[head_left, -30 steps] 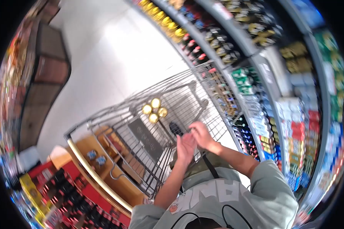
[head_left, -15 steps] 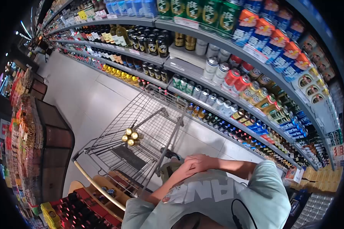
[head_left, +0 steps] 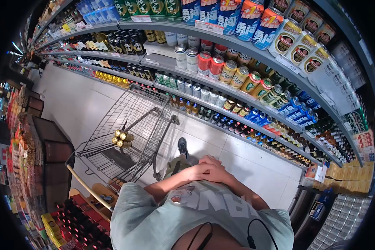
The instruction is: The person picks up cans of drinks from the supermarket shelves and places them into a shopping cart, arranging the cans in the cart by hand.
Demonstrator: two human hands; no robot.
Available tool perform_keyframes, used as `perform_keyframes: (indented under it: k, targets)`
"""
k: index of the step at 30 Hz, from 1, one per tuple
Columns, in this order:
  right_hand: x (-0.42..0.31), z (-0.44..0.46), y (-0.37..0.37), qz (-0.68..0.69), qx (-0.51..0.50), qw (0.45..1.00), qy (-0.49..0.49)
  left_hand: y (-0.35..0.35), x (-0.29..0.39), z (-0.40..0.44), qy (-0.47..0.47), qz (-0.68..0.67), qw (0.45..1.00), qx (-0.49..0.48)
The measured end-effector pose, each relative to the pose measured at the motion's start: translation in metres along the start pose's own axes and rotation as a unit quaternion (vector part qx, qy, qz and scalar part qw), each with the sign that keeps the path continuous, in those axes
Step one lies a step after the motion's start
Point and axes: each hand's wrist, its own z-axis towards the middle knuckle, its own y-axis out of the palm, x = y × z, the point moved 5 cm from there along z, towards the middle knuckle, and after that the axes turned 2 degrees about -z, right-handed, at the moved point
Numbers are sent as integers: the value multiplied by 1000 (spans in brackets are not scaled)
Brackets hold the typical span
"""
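My left hand (head_left: 199, 170) and my right hand (head_left: 217, 173) are folded together in front of my shirt (head_left: 196, 212), fingers closed over each other. No item shows in them; some fingers are hidden by the overlap. To the left of my hands stands a wire shopping cart (head_left: 150, 146), touched by neither hand. Inside its basket, several gold-topped cans (head_left: 124, 143) lie grouped together. The cart's pale handle bar (head_left: 88, 186) is at the lower left.
Ahead runs a long shelf (head_left: 237, 89) of canned and bottled drinks, with blue-and-orange cans (head_left: 251, 20) on an upper level. Dark display bins (head_left: 50, 146) line the left side. Dark-red bottles (head_left: 77, 223) sit at lower left. Stacked can packs (head_left: 341, 221) stand at lower right.
My view has shifted to the right along the shelf, so the cart appears farther left. My shoe now shows beyond my hands. The hands stay folded, and the cans remain in the cart.
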Motion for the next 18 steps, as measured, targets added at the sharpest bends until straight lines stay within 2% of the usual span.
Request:
perform_keyframes:
  k: [1, 2, 3, 5, 10, 12, 14, 16, 18]
  targets:
    - [-9, 5, -13, 28, 51, 998, -29, -3, -32, 0, -66, -102, 992, 25]
    - [-15, 10, -26, 58, 101, 992, -57, -5, -44, 4, -85, -168, 981, 46]
    - [-14, 17, -35, 60, 97, 992, -58, -8, -47, 12, -81, -204, 973, 65]
    - [-6, 35, -45, 68, 9, 997, -41, -19, -44, 29, -28, -230, 969, 87]
    - [13, 97, -61, 36, -19, 999, -28, -76, -54, 61, 163, -257, 946, 109]
    - [13, 125, -74, 31, -31, 999, -19, -108, -59, 75, 201, -241, 943, 111]
    - [19, 157, -90, 52, -22, 998, -20, -136, -25, 89, 170, -176, 962, 124]
    - [22, 191, -110, 76, -13, 997, -18, -165, 39, 102, 111, -71, 982, 133]
    - [13, 228, -136, 93, -3, 991, -93, -197, 69, 123, 31, -148, 976, 159]
